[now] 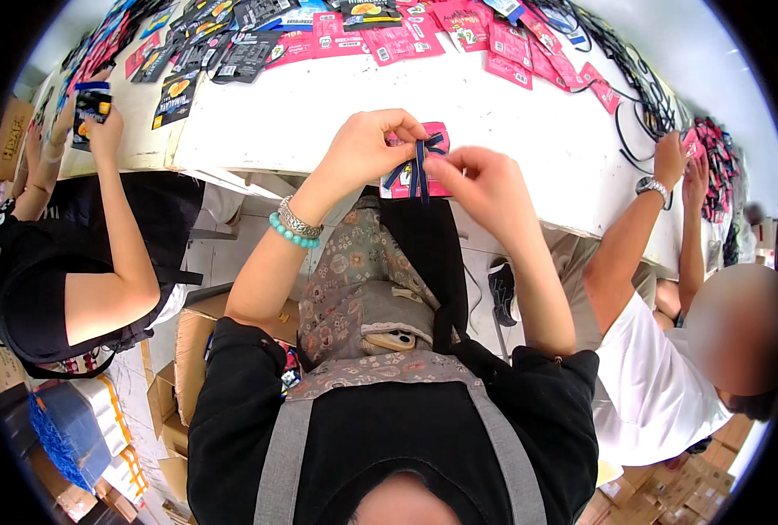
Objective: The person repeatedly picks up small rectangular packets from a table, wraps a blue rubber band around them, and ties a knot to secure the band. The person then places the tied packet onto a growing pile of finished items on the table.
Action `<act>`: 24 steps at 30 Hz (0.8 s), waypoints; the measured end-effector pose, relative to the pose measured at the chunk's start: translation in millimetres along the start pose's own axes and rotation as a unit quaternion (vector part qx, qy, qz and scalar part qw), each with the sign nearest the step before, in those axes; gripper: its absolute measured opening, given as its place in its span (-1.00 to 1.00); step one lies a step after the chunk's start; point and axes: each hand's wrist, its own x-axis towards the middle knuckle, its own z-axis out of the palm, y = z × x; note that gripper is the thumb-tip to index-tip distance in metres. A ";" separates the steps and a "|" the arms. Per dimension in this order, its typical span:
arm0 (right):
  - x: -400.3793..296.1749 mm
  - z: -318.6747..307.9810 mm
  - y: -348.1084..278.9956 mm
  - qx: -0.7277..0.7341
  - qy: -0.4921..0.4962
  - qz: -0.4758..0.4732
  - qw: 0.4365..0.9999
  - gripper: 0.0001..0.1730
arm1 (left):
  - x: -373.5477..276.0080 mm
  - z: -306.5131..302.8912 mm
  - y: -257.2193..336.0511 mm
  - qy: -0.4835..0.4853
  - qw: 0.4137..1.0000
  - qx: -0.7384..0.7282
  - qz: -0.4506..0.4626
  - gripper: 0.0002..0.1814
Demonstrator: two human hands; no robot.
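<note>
A pink packet (396, 190) lies at the front edge of the white table, partly over the edge, beneath both my hands. A dark blue ribbon (421, 172) is looped across its face, with its tails hanging down toward me. My left hand (389, 146) comes from the left and pinches the ribbon near its middle between thumb and fingertips. My right hand (484, 180) is at the packet's right side, its thumb and forefinger close together at the ribbon; whether they grip it is unclear. The part of the packet under my fingers is hidden.
Pink packets (402, 42) and black packets (248, 56) are heaped along the table's far side. Black cords (631, 111) trail at the right. A person at the left holds a black packet (82, 125); a person in a white shirt (651, 387) works at the right.
</note>
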 end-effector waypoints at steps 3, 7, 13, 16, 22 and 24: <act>18.0 21.0 26.5 0.110 0.038 0.014 0.993 -0.75 | -3.0 -1.5 14.8 -0.001 0.999 0.028 -0.037 -0.81; 19.6 24.9 32.9 0.099 0.068 -0.002 0.993 -0.79 | -2.9 0.8 5.1 0.011 1.000 -0.019 -0.016 -0.83; 34.5 21.5 35.3 0.081 0.076 -0.048 0.993 -0.81 | -4.6 -9.5 8.5 -0.028 0.996 -0.043 -0.073 -0.86; 41.0 21.9 39.7 0.168 0.028 -0.046 0.984 -0.80 | -4.7 -10.1 2.9 -0.028 0.996 -0.060 -0.056 -0.85; 40.2 24.8 32.4 0.134 0.038 -0.038 0.990 -0.85 | -8.4 -8.6 1.5 0.023 0.997 -0.072 -0.010 -0.79; 37.6 31.6 32.6 0.129 0.083 -0.040 0.987 -0.88 | -10.2 -3.6 -1.9 0.052 0.997 -0.056 0.005 -0.78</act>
